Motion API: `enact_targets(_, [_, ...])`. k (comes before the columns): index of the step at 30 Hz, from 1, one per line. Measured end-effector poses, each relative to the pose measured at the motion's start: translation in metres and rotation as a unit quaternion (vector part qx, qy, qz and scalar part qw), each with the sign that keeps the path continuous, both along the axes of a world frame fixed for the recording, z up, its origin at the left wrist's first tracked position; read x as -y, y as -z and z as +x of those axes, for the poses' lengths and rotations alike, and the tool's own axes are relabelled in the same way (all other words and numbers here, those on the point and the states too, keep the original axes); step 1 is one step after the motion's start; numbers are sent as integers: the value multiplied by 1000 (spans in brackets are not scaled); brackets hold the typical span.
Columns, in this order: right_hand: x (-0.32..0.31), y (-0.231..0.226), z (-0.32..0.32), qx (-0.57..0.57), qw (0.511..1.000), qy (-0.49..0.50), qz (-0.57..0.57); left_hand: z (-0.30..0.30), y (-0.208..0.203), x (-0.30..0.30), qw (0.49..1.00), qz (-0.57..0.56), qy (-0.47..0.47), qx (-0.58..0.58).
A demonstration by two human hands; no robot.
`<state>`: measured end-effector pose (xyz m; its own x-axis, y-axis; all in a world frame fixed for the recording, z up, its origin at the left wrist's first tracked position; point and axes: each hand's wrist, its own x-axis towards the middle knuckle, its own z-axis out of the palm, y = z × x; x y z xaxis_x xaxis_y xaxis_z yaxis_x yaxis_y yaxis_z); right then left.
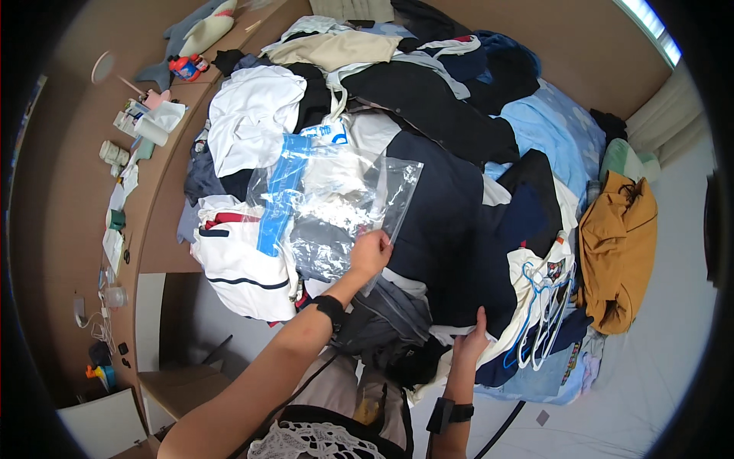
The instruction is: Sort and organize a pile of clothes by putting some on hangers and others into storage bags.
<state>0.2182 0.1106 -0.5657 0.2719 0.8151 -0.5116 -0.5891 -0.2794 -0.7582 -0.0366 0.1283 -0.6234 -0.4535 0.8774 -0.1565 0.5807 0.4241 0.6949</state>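
A clear plastic bag [397,195] with a broad blue stripe lies over the clothes in the middle of the heap. My left hand [371,251] is closed on its near right edge. Just right of the bag spreads a dark navy garment [440,203]. At its near edge, my right hand [470,344] grips it with the thumb on top and the fingers mostly hidden underneath. A crumpled grey garment [390,317] sits between my two hands. Left of the bag is a white garment with a dark line [245,268].
Blue and white hangers [544,306] lie at the right of the heap, near a mustard-brown garment [619,252]. A black jacket [436,107] and a white shirt [256,107] lie farther back. Along the left runs a desk [172,195] with a paper roll [162,122] and a plush shark [187,38].
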Motion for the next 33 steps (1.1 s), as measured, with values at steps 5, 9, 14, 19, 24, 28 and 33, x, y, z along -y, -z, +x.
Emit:
enact_targets(5, [7, 28, 0, 363, 922, -115, 76, 25, -28, 20, 849, -14, 50, 525])
enact_targets(9, [33, 5, -77, 420, 854, -166, 260, 38, -37, 58, 831, 21, -64, 552])
enact_targets(14, [40, 37, -116, 434, 744, -354, 364, 47, -49, 54, 886, 247, -180, 349])
enact_targets(19, [27, 47, -128, 447, 635, -473, 416, 10, -61, 65, 963, 221, -78, 136])
enact_targets(24, [16, 79, -160, 491, 511, -523, 473, 18, -66, 65, 952, 256, 155, -60])
enact_targets(28, [2, 72, -188, 525, 435, -510, 524, 46, -71, 82, 977, 169, 124, 38])
enact_targets(33, [9, 87, -169, 255, 535, -584, 555, 45, -58, 86, 985, 141, 36, 98])
